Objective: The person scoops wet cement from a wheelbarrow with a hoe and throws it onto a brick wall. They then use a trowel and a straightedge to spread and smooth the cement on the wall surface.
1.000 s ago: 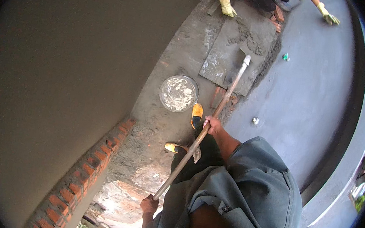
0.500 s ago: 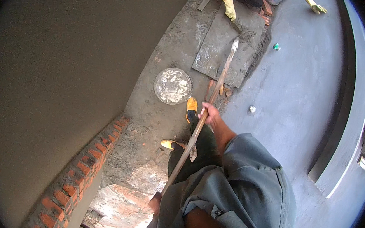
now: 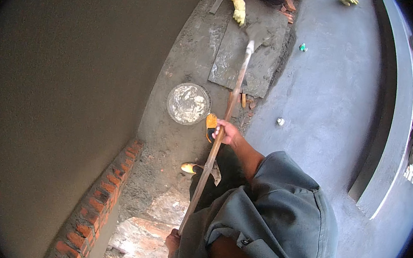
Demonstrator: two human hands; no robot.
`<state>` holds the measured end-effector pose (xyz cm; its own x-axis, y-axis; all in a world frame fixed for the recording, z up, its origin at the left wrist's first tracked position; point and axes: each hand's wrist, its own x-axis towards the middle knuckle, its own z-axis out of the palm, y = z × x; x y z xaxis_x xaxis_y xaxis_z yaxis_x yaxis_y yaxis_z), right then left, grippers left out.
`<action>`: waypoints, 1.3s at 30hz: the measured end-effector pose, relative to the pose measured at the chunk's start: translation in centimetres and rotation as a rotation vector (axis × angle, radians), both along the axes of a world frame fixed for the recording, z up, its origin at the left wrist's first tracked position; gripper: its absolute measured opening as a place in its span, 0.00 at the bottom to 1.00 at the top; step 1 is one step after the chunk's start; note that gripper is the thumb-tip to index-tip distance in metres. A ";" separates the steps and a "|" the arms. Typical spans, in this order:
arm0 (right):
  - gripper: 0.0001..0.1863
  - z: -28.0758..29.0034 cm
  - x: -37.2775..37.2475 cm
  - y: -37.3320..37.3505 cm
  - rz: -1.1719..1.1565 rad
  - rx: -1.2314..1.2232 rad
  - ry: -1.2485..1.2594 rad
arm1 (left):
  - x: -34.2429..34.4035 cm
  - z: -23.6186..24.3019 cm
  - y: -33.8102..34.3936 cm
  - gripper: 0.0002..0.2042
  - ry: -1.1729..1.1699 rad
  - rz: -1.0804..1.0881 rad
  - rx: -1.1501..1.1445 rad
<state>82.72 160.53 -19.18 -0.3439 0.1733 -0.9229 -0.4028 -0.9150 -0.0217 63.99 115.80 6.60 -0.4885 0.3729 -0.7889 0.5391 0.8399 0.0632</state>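
Observation:
A long-handled shovel (image 3: 216, 150) runs up the middle, its wooden shaft slanting away from my body. Low on the left, my left hand (image 3: 172, 241) is closed around the shaft's near end, partly hidden by my clothing. Farther up, my right hand (image 3: 226, 132) grips the shaft at mid-length. The shovel's blade (image 3: 258, 36) is smeared with grey mortar and rests over a flat grey board (image 3: 258, 77). Beside the blade, a co-worker's yellow-gloved hand (image 3: 238, 11) reaches down; whether it holds something is unclear.
A round, mortar-crusted tub (image 3: 189, 104) stands left of my yellow-toed shoes (image 3: 211, 124). A plastered wall (image 3: 83, 67) with a broken brick edge (image 3: 97, 200) borders the left. To the right lies a smooth grey floor (image 3: 328, 101) with a green fitting (image 3: 303, 47) and a white fitting (image 3: 280, 121).
The shovel's blade and the co-worker's gloved hand now appear farther left, partly because the view has shifted. My right hand has come slightly nearer and left. Both my hands keep their hold.

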 end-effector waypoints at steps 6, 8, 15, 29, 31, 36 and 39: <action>0.08 -2.1 -4.2 -6.5 0.134 -0.186 -0.351 | -2.4 5.2 -5.0 0.13 -0.134 -0.149 -0.199; 0.09 -1.6 -4.7 -8.1 0.132 -0.197 -0.440 | -4.0 7.1 -6.9 0.14 -0.218 -0.202 -0.159; 0.09 -2.7 -1.4 -4.4 0.134 -0.163 -0.448 | -5.4 8.8 -0.9 0.15 -0.298 -0.107 -0.149; 0.07 -21.8 10.0 16.6 0.212 -0.018 -0.545 | 4.5 -12.5 26.5 0.21 -0.280 -0.224 -0.273; 0.08 -20.9 9.2 15.4 0.127 0.010 -0.554 | 3.9 -13.2 24.5 0.21 -0.239 -0.239 -0.267; 0.05 -16.1 6.0 12.1 0.094 0.006 -0.527 | 0.9 -13.6 18.7 0.16 -0.196 -0.297 -0.214; 0.07 -13.6 4.1 9.2 0.032 0.039 -0.503 | -0.5 -12.9 14.8 0.14 -0.125 -0.339 -0.178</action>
<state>86.84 169.74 -32.82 0.1364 0.2072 -0.9687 -0.3055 -0.9214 -0.2401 63.48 130.60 -6.30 -0.2574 0.3483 -0.9014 0.7847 0.6196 0.0154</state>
